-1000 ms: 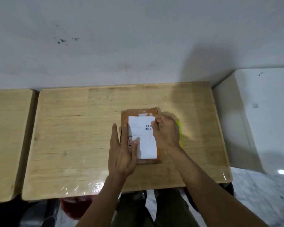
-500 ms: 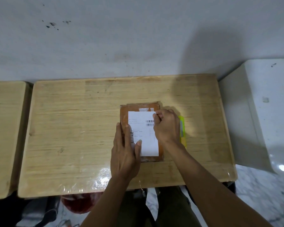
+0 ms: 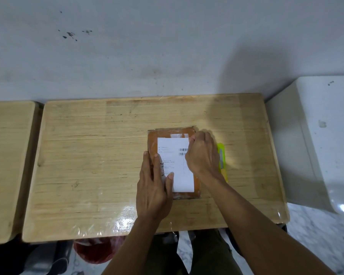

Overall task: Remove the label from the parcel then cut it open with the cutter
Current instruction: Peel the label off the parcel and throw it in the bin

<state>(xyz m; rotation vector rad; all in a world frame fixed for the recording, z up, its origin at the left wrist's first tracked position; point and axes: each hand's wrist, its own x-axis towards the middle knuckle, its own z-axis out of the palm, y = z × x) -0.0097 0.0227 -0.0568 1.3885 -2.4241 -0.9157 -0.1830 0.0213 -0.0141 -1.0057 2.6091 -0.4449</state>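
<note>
An orange-brown parcel [image 3: 153,137] lies flat on the wooden table [image 3: 91,155], with a white printed label [image 3: 172,149] stuck on top. My left hand [image 3: 154,187] lies flat on the parcel's near left part, fingers straight, thumb on the label. My right hand [image 3: 202,153] is curled over the label's far right corner, its fingertips at the label's edge; whether they pinch it is hidden. A yellow-green cutter [image 3: 221,157] lies on the table just right of the parcel, partly behind my right hand.
The table is wrapped in clear film that glares near its front edge. A second wooden table [image 3: 6,165] stands to the left, a white cabinet [image 3: 314,135] to the right. A wall runs behind. A red bag [image 3: 95,251] sits under the table.
My right hand has shifted a little toward the label's far right corner. My left hand and the parcel stay in place; the view itself has moved slightly.
</note>
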